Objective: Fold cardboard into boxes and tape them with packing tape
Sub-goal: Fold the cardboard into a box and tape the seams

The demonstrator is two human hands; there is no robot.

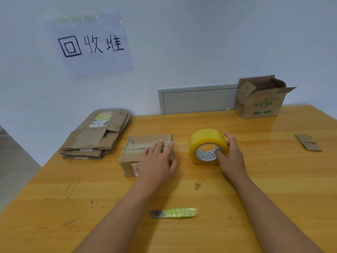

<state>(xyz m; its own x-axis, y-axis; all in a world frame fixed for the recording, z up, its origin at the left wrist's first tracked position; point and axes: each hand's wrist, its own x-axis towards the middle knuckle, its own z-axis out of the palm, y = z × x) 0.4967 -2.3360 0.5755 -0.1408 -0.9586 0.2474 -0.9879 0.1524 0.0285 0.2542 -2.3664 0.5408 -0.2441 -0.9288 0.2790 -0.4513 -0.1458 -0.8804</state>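
Box (145, 154) lies under the left hand's (157, 159) flat fingers; right hand (230, 154) fingers pinch the tape roll (207, 146).

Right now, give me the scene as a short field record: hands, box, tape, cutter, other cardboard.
left hand: left hand rests flat, fingers straight, on the small closed brown cardboard box
right hand: right hand grips the yellow roll of packing tape, a finger in its core
tape roll: standing on edge on the wooden table, right of the box
cutter: blade with yellow-wrapped handle, lying near table edge, untouched
flat stock: stack of flattened cardboard, far left
open box: brown carton with green print, far right, flaps up
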